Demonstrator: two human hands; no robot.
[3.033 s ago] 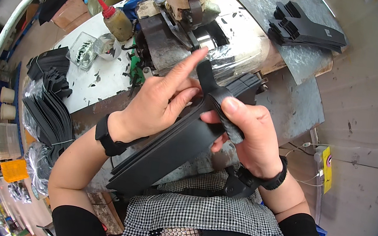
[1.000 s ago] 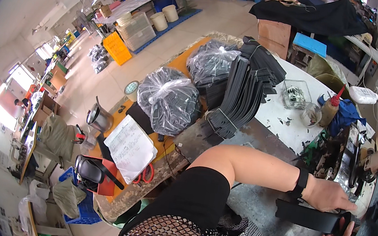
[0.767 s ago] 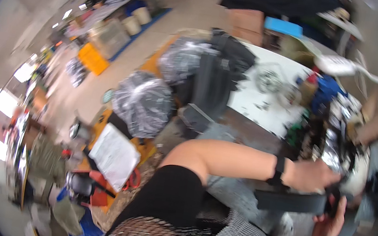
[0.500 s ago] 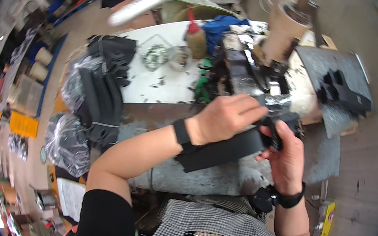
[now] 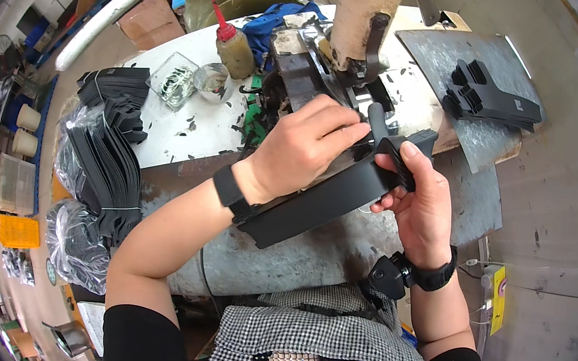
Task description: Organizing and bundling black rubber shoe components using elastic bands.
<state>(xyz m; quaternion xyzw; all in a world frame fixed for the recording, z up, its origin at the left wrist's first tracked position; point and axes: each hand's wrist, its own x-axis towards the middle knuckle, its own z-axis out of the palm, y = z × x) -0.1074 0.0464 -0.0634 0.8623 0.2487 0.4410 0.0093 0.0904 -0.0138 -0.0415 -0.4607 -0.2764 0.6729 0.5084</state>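
Observation:
My right hand (image 5: pixel 422 206) grips a wide black strip (image 5: pixel 321 211) at its folded end, thumb on top and fingers curled underneath. The strip's flat length slants down to the left, below my left wrist. My left hand (image 5: pixel 309 143) is closed, with thumb and fingertips together beside a rounded dark grey tab (image 5: pixel 377 121) at the folded end. What those fingertips hold, if anything, is hidden. Just beyond both hands stands a machine with a cream column (image 5: pixel 359 24) and a dark metal bed (image 5: pixel 304 72).
Bundled black strips (image 5: pixel 111 159) lie at the left beside plastic-wrapped packs (image 5: pixel 77 243). A red-tipped bottle (image 5: pixel 235 51), a square glass dish (image 5: pixel 174 79) and a round cup (image 5: pixel 212 83) stand on the white tabletop. Black cut pieces (image 5: pixel 492 98) rest on a grey sheet at right.
The view has shifted, so the bench items appear farther left. The dark grey tab now stands up clearly beside my left fingertips. My right hand still grips the strip.

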